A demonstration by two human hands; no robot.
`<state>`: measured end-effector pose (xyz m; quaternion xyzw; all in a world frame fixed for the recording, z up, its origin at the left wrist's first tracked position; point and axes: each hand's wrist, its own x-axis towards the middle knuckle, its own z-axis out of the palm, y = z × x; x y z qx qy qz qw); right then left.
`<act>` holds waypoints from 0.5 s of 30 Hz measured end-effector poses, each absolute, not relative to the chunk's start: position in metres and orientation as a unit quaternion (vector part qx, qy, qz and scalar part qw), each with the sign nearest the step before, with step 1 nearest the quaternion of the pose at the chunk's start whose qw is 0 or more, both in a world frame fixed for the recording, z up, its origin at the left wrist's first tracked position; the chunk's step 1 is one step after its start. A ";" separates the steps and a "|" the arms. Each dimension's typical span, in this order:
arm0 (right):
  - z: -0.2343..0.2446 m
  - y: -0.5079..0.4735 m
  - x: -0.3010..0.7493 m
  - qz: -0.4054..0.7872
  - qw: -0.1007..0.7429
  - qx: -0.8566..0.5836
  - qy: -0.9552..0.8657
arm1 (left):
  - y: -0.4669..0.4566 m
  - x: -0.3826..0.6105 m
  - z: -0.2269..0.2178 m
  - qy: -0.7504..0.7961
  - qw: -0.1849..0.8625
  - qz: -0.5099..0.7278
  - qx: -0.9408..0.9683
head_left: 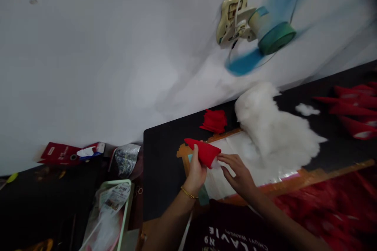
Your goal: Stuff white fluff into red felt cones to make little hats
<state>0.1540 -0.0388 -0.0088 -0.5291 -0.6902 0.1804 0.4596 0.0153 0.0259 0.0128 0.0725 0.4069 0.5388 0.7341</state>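
A red fabric cone [204, 151] with white stuffing at its wide end is held in my left hand [196, 170], fingers wrapped round it and its point to the upper left. At the open end, my right hand [237, 170] has its fingertips against the white stuffing [215, 163]; whether they pinch a tuft is hard to make out. Beyond the hands lies a stack of flat red fabric pieces [214, 121]. To the right rises a large heap of white fibre stuffing [273, 129], on a white sheet [218, 182] edged with brown tape.
Several stuffed red cones [353, 106] lie at the far right, near a small stuffing tuft [307, 109]. A wall fan [259, 31] hangs over the black table [165, 157]. Red material [330, 208] fills the lower right. A green-rimmed bin [126, 204] stands left.
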 end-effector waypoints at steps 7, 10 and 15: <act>-0.004 -0.040 0.143 0.114 0.463 -0.501 -0.722 | 0.029 0.017 0.006 0.388 0.760 0.520 0.031; 0.003 -0.045 0.147 0.136 0.481 -0.532 -0.684 | 0.033 0.014 0.001 0.420 0.743 0.520 -0.034; 0.004 -0.048 0.144 0.205 0.454 -0.480 -0.722 | 0.031 0.015 0.000 0.465 0.725 0.506 -0.033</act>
